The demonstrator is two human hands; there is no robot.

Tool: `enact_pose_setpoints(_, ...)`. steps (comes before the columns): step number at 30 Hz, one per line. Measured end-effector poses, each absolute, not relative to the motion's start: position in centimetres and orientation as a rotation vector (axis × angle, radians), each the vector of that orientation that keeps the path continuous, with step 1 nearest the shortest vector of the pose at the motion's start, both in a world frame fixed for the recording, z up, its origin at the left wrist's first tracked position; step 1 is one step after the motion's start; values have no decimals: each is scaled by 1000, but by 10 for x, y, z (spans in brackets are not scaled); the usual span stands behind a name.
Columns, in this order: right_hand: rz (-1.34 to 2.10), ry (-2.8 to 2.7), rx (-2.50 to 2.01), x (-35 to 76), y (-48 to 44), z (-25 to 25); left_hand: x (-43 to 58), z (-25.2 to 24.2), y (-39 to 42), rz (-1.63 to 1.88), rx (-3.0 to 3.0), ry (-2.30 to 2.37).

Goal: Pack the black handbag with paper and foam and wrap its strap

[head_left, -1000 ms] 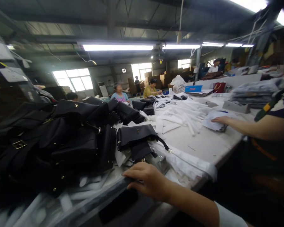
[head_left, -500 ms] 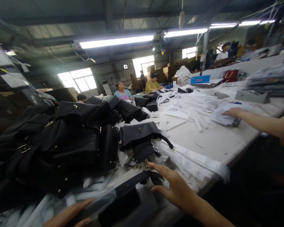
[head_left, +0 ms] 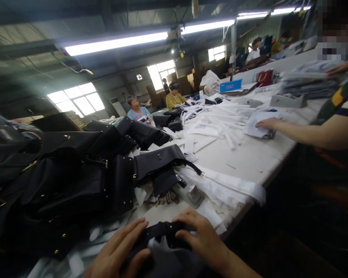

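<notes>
My left hand (head_left: 118, 251) and my right hand (head_left: 201, 237) both rest on a black strap (head_left: 162, 229) lying over a clear plastic bag (head_left: 168, 262) at the near edge of the table. The fingers of both hands curl round the strap, one hand at each end. Just beyond them lies a black handbag (head_left: 159, 162) with gold studs and a loose strap. A large heap of black handbags (head_left: 60, 173) fills the table to my left.
White paper strips (head_left: 217, 123) are scattered along the white table (head_left: 249, 162). A co-worker's arm (head_left: 301, 131) at the right presses on a stack of papers (head_left: 259, 127). Other people sit at the far end. Folded grey goods (head_left: 307, 83) are stacked at the back right.
My left hand has come up from the bottom edge onto the strap. My right hand has drawn back and closed on it. The view has dipped and swung slightly.
</notes>
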State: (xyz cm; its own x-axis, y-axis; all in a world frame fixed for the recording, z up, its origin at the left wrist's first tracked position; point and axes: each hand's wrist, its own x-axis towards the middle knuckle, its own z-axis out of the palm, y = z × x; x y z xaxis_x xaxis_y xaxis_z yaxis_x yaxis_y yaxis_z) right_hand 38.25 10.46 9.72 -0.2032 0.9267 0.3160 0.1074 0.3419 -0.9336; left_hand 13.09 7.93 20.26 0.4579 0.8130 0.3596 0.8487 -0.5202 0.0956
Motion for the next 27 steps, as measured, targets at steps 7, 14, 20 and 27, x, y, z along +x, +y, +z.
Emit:
enact_pose_setpoints(7,1094,-1535,-984,382,90,105,167,200,96,-351,-2919,-1532)
enact_pose_setpoints(14,1459,-1582,-933,389,105,117,177,199,92,-360,-2986,-1699)
enact_pose_setpoints(20,1786,-1369,-892,382,110,112,174,192,92,-391,-2975,-1668)
enact_pose_setpoints(27,1706,-1450,-996,383,108,120,170,189,91,-181,-2985,-1633)
